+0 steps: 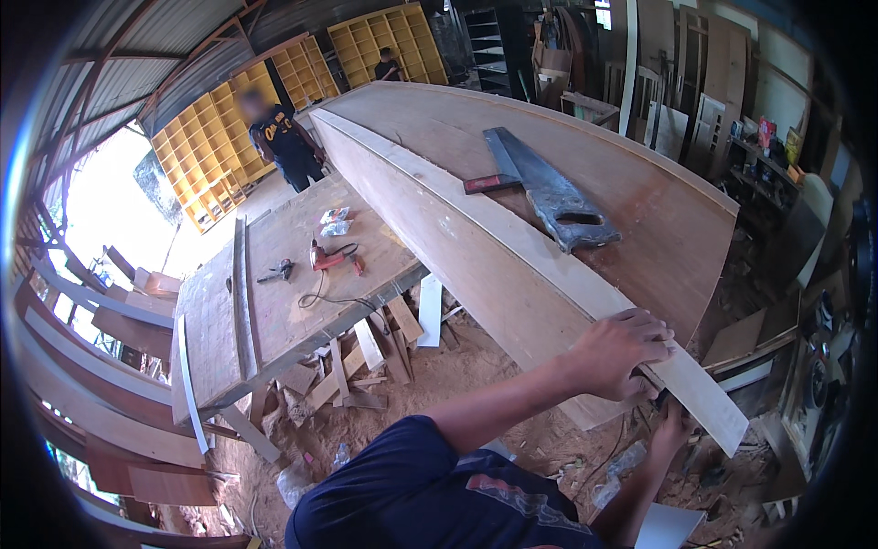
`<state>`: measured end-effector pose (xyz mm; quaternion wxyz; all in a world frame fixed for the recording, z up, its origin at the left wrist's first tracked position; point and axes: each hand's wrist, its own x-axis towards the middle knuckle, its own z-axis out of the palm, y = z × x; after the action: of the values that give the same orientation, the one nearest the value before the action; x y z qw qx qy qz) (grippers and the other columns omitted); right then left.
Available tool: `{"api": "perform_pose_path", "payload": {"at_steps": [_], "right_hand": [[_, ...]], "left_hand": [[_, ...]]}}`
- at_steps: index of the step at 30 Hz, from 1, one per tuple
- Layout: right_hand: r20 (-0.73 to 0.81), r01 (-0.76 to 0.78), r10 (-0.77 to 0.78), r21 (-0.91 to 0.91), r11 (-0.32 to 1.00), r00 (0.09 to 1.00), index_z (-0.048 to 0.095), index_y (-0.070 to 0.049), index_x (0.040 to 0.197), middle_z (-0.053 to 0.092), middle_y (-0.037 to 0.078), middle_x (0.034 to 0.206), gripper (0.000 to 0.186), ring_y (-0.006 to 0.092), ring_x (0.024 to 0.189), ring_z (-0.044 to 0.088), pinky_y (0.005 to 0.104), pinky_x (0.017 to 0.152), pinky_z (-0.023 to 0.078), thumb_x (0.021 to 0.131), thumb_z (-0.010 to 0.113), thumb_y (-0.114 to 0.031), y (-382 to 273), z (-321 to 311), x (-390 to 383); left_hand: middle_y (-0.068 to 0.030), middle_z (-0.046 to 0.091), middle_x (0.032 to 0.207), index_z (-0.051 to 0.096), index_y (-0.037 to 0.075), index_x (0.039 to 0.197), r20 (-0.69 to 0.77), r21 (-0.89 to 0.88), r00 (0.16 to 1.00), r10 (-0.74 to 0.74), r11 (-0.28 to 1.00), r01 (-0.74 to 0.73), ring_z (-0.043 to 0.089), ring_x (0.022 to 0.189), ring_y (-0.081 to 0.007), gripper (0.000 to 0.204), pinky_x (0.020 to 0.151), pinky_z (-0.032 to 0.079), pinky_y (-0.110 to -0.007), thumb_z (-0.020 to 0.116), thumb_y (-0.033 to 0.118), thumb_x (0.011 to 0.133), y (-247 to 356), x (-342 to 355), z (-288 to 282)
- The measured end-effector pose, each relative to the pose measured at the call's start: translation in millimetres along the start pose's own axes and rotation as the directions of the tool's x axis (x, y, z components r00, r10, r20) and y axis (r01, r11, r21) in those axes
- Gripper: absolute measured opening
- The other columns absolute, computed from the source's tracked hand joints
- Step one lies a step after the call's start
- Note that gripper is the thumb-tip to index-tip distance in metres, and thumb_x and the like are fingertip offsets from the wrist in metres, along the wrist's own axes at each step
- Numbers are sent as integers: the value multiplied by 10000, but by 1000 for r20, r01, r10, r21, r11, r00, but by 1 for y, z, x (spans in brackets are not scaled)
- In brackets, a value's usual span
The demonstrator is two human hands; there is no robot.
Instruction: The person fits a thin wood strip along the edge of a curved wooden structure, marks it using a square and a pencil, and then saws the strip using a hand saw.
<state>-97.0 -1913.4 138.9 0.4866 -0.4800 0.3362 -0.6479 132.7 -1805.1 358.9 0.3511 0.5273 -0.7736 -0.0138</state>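
A large plywood panel box [640,197] stretches away from me, with a pale wooden strip [512,224] along its near long edge. The strip's free end juts past the box at the lower right. My left hand [624,352] is closed over the strip near that end, fingers on top. Below the strip, my right hand [672,428] is closed around a small dark object, mostly hidden, that I cannot make out. On the panel lies a handsaw [549,188] with a worn grey handle. A dark red block-like tool [492,183] touches its blade.
To the left stands a wooden workbench [215,302] with a red corded power tool [334,259] and a black tool [276,270]. Wood offcuts [366,348] litter the sawdust floor. Two people stand near yellow shelving [206,151]. Boards [722,55] lean at the right.
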Motion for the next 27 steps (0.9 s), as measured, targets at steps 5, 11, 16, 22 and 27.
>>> {"api": "perform_pose_path", "payload": {"at_steps": [5,11,16,22,27], "right_hand": [[-62,-193,203,137,972,977,647,-3,1340,689,62,1157,367,132,978,644,253,775,494,995,754,-67,-26,12,-7],[272,-50,64,-59,997,960,693,68,1289,710,152,1259,334,225,1120,686,341,956,558,972,734,-30,-30,-21,-25],[164,-142,124,100,985,979,705,10,1235,675,41,1043,274,59,721,468,224,608,346,992,763,-102,-57,9,-28],[38,-246,244,170,954,969,708,61,1241,718,127,1239,310,202,1138,676,301,891,549,966,775,-65,-28,0,-7],[280,83,-81,5,997,956,709,56,1188,714,102,1182,243,182,1075,665,292,865,534,969,764,-35,-42,-7,-25]], "left_hand": [[-108,649,1443,740,128,1274,-5,2,1000,3,1000,-3,571,1386,-346,611,1233,417,-503,888,388,742,-3,-2,2],[-109,642,1453,741,135,1267,27,-6,1000,-8,1000,8,562,1395,-340,602,1230,420,-496,893,378,738,-3,-1,1],[-112,653,1435,736,132,1268,5,45,1000,10,999,-11,576,1381,-333,604,1225,427,-493,898,378,740,-4,-3,0],[-113,659,1430,733,133,1275,11,14,1000,-1,1000,1,579,1388,-329,617,1226,428,-499,900,384,736,-2,0,0],[-111,656,1436,732,133,1282,-5,37,1000,20,999,-20,576,1392,-332,624,1226,427,-503,899,385,737,-4,-1,3]]}}
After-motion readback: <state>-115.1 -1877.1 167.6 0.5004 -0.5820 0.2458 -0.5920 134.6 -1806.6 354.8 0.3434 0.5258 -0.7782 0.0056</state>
